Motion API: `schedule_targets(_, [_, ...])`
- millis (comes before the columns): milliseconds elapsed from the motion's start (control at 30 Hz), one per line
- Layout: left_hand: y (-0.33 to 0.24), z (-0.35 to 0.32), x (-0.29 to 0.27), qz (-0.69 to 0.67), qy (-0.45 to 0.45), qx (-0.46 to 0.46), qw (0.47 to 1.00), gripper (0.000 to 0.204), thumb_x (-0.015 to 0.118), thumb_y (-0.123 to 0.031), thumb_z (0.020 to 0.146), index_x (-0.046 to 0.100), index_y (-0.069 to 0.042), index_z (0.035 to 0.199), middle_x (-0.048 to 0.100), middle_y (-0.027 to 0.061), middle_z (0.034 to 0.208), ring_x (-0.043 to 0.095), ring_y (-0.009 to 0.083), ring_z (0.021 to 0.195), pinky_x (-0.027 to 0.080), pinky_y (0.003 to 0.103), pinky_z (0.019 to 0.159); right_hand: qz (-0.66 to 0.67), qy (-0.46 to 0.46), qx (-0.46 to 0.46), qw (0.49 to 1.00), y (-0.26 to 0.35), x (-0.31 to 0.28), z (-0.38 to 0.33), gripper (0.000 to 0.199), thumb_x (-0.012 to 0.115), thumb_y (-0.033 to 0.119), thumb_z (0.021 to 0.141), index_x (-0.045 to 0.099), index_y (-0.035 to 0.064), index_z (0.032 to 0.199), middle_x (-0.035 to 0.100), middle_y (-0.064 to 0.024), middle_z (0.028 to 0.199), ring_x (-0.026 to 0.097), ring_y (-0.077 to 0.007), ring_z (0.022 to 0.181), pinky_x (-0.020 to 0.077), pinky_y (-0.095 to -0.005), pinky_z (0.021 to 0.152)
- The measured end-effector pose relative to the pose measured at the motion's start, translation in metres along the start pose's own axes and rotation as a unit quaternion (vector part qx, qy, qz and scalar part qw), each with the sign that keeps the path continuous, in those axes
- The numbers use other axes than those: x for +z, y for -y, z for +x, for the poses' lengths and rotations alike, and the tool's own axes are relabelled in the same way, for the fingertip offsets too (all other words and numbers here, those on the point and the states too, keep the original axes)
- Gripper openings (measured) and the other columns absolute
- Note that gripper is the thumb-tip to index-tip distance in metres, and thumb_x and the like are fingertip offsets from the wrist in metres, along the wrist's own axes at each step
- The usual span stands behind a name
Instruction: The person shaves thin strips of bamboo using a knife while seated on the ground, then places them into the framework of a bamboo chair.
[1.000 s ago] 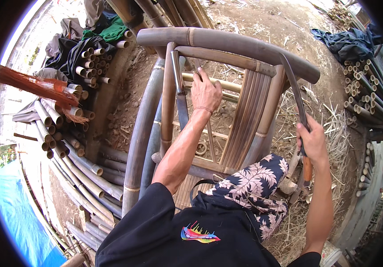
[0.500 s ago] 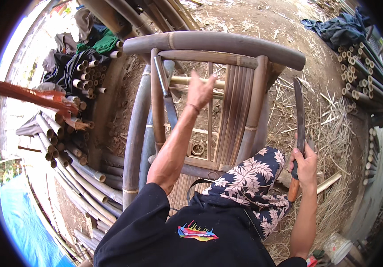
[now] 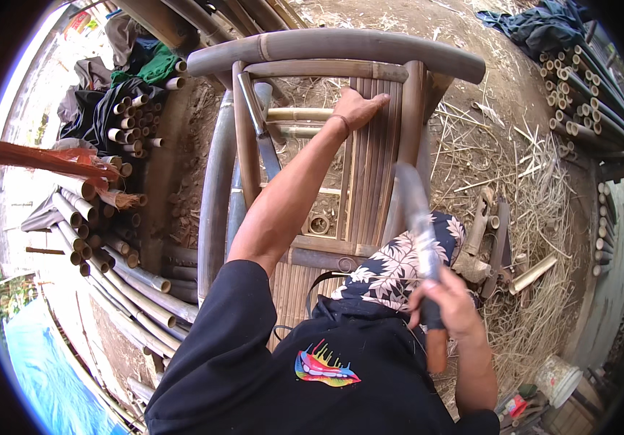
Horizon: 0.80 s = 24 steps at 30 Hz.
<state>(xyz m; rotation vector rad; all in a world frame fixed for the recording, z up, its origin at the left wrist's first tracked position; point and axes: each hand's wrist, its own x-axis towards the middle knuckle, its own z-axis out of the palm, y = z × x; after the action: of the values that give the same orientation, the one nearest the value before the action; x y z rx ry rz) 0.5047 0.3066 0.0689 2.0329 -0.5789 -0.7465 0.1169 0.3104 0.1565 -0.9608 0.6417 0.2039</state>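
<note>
My left hand (image 3: 361,109) reaches to the upper part of a bamboo chair's backrest. It is closed round the narrow bamboo slat (image 3: 346,174) at the left edge of a row of upright slats (image 3: 381,138), thumb stretched across the row; some fingers are hidden behind. Off to the right, my right hand (image 3: 451,304) grips a machete (image 3: 415,206) by its dark-wrapped, brown-ended handle. Its blade is motion-smeared and points up toward the slats' lower right. The chair's thick curved top rail (image 3: 334,47) runs above both hands.
A metal-topped tool (image 3: 250,105) leans inside the frame's left side. Stacked bamboo poles (image 3: 138,293) lie left, with more poles (image 3: 587,94) at far right. Shavings (image 3: 544,203) and a notched wooden block (image 3: 475,246) lie on the ground at right. A bucket (image 3: 557,380) stands lower right.
My left hand has moved right onto the slats, and the loose narrow slat now sits closer to the row. My right hand has swung the machete leftward and in toward the chair.
</note>
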Motion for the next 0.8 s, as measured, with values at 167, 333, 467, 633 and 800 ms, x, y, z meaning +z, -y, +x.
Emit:
schedule_targets(167, [0.001,-0.002,0.020,0.075,-0.106,0.038,0.991,0.110,0.083,-0.050,0.065,0.027,0.022,0.127,0.054,0.0352,0.121,0.057,0.0380,0.115,0.047,0.035,0.098,-0.021,0.087,0.092,0.992,-0.041,0.068,0.054,0.051,0.056,0.008,0.089,0.040,0.0042,0.137,0.057,-0.0081,0.076,0.060,-0.0178,0.058,0.0539,-0.0331,0.048])
schedule_targets(333, [-0.012,-0.012,0.022,0.080,-0.110,-0.002,0.991,0.116,0.086,-0.049,0.061,0.025,0.019,0.131,0.054,0.0344,0.124,0.056,0.0385,0.116,0.046,0.037,0.099,0.037,-0.069,0.052,0.996,-0.110,0.094,0.109,0.071,0.059,0.008,0.088,0.025,0.0070,0.150,0.056,-0.0075,0.073,0.057,-0.0164,0.054,0.0517,-0.0327,0.046])
schedule_targets(467, [-0.006,-0.012,0.024,0.096,-0.127,0.004,0.987,0.114,0.087,-0.047,0.061,0.025,0.018,0.131,0.055,0.0336,0.122,0.057,0.0376,0.115,0.047,0.039,0.098,0.003,-0.158,-0.024,0.987,-0.129,0.129,0.105,0.070,0.060,0.009,0.087,0.027,0.0020,0.149,0.056,-0.0062,0.072,0.054,-0.0147,0.050,0.0484,-0.0309,0.043])
schedule_targets(633, [-0.007,-0.018,0.024,0.096,-0.115,0.000,0.989,0.112,0.086,-0.047,0.062,0.026,0.018,0.131,0.055,0.0332,0.121,0.058,0.0376,0.114,0.047,0.039,0.098,0.087,-0.151,0.004,0.985,-0.109,0.087,0.106,0.070,0.063,0.010,0.088,0.027,0.0011,0.148,0.057,-0.0059,0.072,0.054,-0.0155,0.047,0.0494,-0.0322,0.038])
schedule_targets(800, [0.006,0.001,0.026,0.099,-0.121,0.026,0.987,0.111,0.084,-0.051,0.062,0.029,0.019,0.129,0.055,0.0328,0.122,0.059,0.0374,0.113,0.047,0.039,0.098,0.067,-0.061,0.033,0.995,-0.082,0.087,0.045,0.065,0.061,0.014,0.091,0.030,0.0032,0.147,0.056,-0.0084,0.081,0.057,-0.0167,0.058,0.0530,-0.0322,0.044])
